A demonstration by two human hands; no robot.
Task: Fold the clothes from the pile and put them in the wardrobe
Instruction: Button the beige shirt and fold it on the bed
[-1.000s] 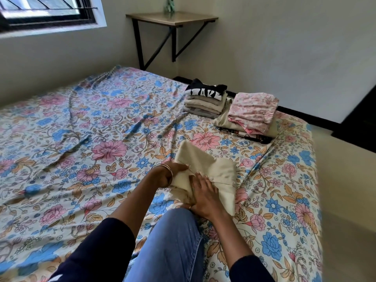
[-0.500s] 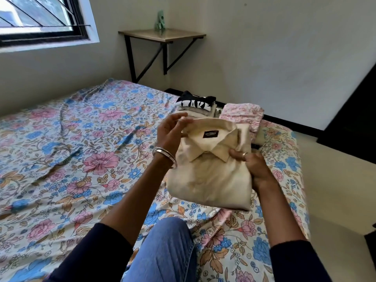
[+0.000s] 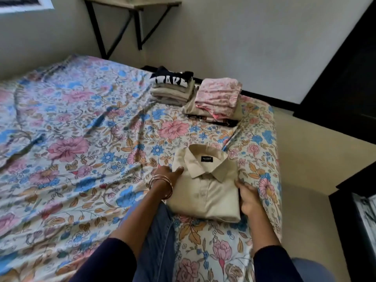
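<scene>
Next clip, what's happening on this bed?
A person is folding laundry on a bed with a floral sheet. A beige collared shirt lies folded, collar up, near the bed's edge. The left hand holds its left side, thumb on top, and the right hand grips its right edge. Farther back sit two stacks of folded clothes: one topped by a dark printed top, the other by a pink floral garment. No wardrobe is clearly in view.

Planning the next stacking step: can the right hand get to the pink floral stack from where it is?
Probably yes. The right hand holds the beige shirt; only bare bedsheet lies before the pink floral stack.
</scene>
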